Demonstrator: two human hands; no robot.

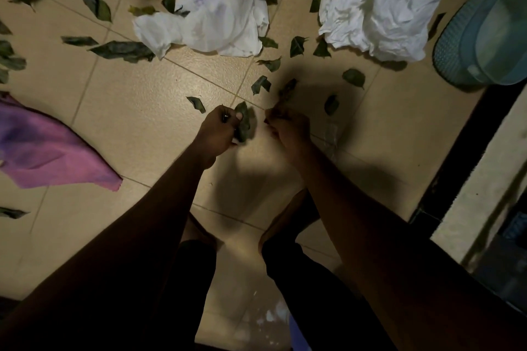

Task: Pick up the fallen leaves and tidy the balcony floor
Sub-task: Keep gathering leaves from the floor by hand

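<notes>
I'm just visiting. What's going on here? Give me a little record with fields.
setting: tiled floor
left hand: grips a dark leaf
right hand: holds a blurred leaf
loose leaves: scattered across the floor, many not yet gathered
other litter: white bag, crumpled white sheet, purple cloth
right edge: blue basket

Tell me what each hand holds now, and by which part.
The left hand pinches a green leaf near its upper end. The right hand grips a blurred leaf by its lower end.

Leaves (243, 125) in left hand (216, 132), sprig (287, 91) in right hand (289, 129), above tiled floor (128, 111)
</notes>
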